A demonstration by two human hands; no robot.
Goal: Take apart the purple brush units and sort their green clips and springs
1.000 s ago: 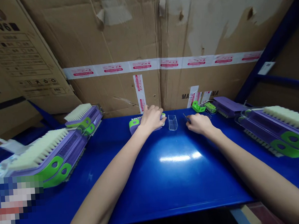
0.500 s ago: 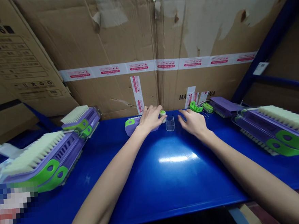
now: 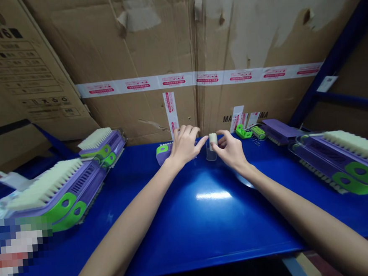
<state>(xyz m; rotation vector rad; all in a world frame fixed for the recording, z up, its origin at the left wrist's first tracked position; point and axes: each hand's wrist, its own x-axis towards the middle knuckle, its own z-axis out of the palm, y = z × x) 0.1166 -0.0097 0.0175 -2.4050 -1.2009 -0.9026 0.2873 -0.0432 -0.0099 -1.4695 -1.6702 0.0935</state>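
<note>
My left hand [image 3: 184, 145] rests on a small purple and green brush body [image 3: 164, 152] at the back of the blue table [image 3: 208, 220], fingers spread over it, its thumb reaching toward a small white roller [image 3: 213, 139]. My right hand [image 3: 230, 149] pinches that white roller between thumb and fingers, holding it just above a small clear plastic box [image 3: 211, 154] that stands on the table between both hands.
Rows of purple and green brushes with white bristles lie at the left [image 3: 58, 189] and right [image 3: 345, 156]. Loose green parts [image 3: 249, 132] and a purple piece [image 3: 279, 130] sit at the back right. Big cardboard boxes [image 3: 181, 58] wall off the back.
My right hand has moved left from the table to the clear box and now pinches the white roller, lifted from beside the brush body. My left hand stayed on the brush body.
</note>
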